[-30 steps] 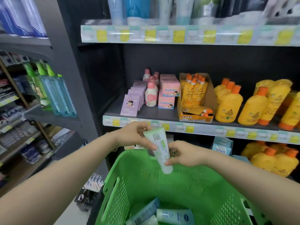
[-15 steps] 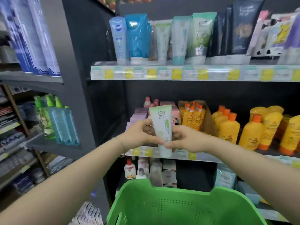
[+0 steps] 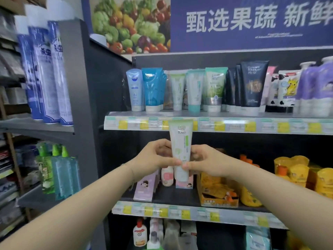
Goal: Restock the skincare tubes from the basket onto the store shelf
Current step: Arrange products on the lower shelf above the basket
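We hold 1 white-and-green tube [image 3: 181,147] upright between both hands. Our left hand [image 3: 155,156] pinches its left edge and our right hand [image 3: 203,163] its right edge, with the thumbs meeting low on the front. The tube hangs in the air just below the price strip of the upper shelf [image 3: 234,126], not yet on it. A matching tube [image 3: 178,91] stands above, so we judge this one belongs beside it. The basket's contents are out of view, so we cannot tell how many remain.
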Demonstrator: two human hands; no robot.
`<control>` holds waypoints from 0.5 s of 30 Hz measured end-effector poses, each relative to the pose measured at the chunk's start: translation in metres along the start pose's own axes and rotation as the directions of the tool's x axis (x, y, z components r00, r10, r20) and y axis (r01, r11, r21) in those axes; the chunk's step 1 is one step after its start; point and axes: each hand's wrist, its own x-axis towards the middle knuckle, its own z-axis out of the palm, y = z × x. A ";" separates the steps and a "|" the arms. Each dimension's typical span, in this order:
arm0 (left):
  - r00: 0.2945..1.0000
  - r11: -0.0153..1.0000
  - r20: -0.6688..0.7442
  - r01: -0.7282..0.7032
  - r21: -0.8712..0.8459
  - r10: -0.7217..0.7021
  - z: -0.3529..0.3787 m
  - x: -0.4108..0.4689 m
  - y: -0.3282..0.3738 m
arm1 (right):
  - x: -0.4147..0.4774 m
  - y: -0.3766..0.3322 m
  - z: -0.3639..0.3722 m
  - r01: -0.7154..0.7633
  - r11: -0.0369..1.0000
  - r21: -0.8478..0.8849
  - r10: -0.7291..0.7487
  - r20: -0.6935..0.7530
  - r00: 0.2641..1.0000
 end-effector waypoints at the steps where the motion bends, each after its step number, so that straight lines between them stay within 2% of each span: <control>1: 1.000 1.000 -0.009 -0.006 -0.006 0.006 -0.001 0.001 0.003 | 0.001 -0.004 -0.003 0.007 1.000 0.002 -0.007 -0.001 1.000; 5: 1.000 1.000 -0.020 -0.014 0.001 0.014 -0.007 0.005 0.014 | 0.006 -0.022 -0.013 0.051 0.999 -0.017 -0.051 -0.006 0.999; 9: 0.999 1.000 -0.023 -0.025 0.008 0.026 -0.015 0.011 0.027 | 0.010 -0.039 -0.025 0.034 0.999 -0.038 -0.035 -0.015 0.999; 15: 0.998 0.998 -0.045 -0.052 0.045 0.054 -0.028 0.020 0.050 | 0.023 -0.058 -0.038 0.027 0.995 -0.098 -0.036 -0.100 0.994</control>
